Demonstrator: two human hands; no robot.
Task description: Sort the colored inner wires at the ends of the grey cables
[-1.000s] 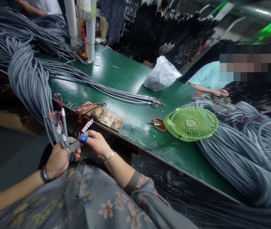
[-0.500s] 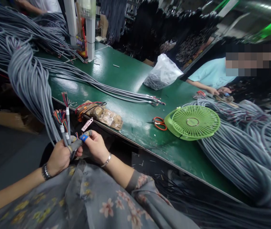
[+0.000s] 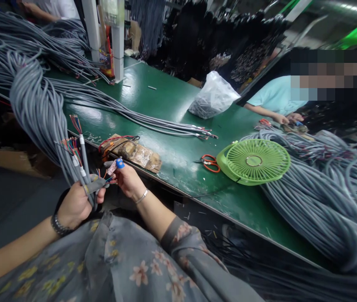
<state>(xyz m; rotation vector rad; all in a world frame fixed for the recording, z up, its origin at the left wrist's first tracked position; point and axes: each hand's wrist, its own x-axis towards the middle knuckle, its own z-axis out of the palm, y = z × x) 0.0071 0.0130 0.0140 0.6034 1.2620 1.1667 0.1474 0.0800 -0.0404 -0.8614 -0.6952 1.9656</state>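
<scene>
Shifted up from the left hand (image 3: 79, 203), whose fingers clamp gray cables (image 3: 84, 156) beside the surface (image 3: 172, 98), the right hand (image 3: 129, 180), its grip unclear, seemingly separates colored wires (image 3: 112, 181), next calling for a steady hold.

No words can be read; the marks on the fan (image 3: 254, 161) and the packet (image 3: 105, 61) are too small or blurred.

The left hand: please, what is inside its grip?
The left hand grips grey cables; their ends, with multicoloured wires, stick out beyond it. The stretch inside the grip is covered, so the exact count cannot be seen.
</scene>
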